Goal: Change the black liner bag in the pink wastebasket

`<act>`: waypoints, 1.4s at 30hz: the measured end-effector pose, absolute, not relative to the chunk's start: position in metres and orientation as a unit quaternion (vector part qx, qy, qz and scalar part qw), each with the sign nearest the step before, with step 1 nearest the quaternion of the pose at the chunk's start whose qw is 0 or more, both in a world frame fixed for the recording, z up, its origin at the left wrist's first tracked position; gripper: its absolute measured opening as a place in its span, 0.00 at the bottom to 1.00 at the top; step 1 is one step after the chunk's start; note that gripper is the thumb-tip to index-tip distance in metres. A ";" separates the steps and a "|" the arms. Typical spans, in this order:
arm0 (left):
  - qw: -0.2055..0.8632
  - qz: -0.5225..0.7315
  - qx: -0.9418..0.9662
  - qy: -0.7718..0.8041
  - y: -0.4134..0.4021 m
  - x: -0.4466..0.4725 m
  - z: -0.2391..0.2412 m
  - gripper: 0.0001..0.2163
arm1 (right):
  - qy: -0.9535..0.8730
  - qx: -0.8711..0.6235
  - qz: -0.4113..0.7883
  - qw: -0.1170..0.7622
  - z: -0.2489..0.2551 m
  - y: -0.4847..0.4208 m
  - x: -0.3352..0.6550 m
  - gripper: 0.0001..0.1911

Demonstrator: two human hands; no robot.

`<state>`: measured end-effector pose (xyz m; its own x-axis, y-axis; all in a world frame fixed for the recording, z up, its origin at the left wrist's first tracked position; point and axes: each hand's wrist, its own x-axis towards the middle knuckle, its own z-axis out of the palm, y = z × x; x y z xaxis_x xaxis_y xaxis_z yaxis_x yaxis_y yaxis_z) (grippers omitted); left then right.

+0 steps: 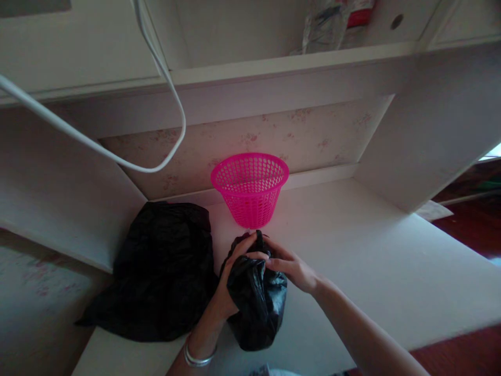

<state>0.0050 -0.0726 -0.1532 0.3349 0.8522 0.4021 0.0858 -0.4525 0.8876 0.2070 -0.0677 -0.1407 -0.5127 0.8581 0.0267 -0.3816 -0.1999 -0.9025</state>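
A black plastic bag (258,308), bunched and bulging, hangs between my two hands over the white shelf. My left hand (230,277) comes up beside it, its fingers curled round the gathered top; a silver bangle circles that wrist. My right hand (291,263) pinches the bag's neck from the right, thumb and fingers closed on the plastic. A dark bit of the bag pokes up between the fingers. Just beyond my hands stands a pink mesh basket (252,206), upright against the back.
Left of my hands a large black plastic bag (156,277) lies spread out. A white cable (117,156) loops down in front at upper left. Overhead, an open compartment of the white cabinet (293,62) holds clear plastic and a red item (359,15). An upright panel (438,120) stands on the right.
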 end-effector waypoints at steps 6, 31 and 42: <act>0.375 0.447 0.754 0.300 -0.071 -0.002 -0.151 0.09 | -0.426 -0.262 0.761 0.414 -0.128 -0.058 0.202 0.25; 0.420 0.339 0.763 0.355 -0.068 0.005 -0.156 0.20 | -0.572 -0.435 0.425 0.550 -0.132 -0.023 0.193 0.11; 0.454 0.358 0.751 0.320 -0.067 0.011 -0.160 0.16 | -0.676 -0.405 0.414 0.457 -0.130 -0.025 0.199 0.10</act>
